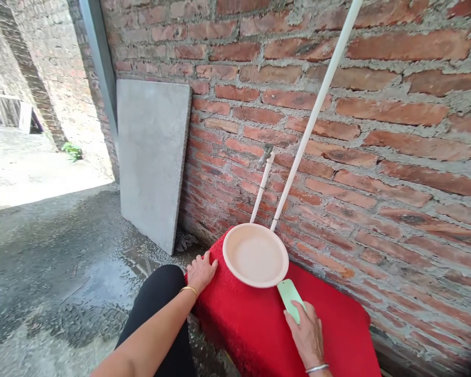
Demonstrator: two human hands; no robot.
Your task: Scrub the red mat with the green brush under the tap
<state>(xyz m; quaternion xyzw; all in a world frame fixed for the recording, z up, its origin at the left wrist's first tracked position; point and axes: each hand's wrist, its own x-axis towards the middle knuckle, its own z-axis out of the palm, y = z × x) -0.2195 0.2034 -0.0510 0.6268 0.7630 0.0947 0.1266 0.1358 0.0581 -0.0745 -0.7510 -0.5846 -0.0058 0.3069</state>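
My left hand point(202, 271) lies on the near left edge of a red cloth point(235, 309), its fingers outstretched and holding nothing. A yellow bangle circles that wrist. In my right hand point(309, 333) is a pale green scrubbing brush point(289, 296), a flat rounded shape with a small hole at its far end. Its underside and any bristles are hidden. The far end of the brush is close to the rim of a cream plastic basin point(255, 255); whether they touch I cannot tell. The basin sits on the red cloth and no contents show in it.
A brick wall point(377, 173) runs close behind the cloth-covered surface. A tap point(266, 152) on a short white pipe and a long white pipe point(317, 110) stand behind the basin. A grey slab point(153, 157) leans at left, beside wet ground point(98, 277).
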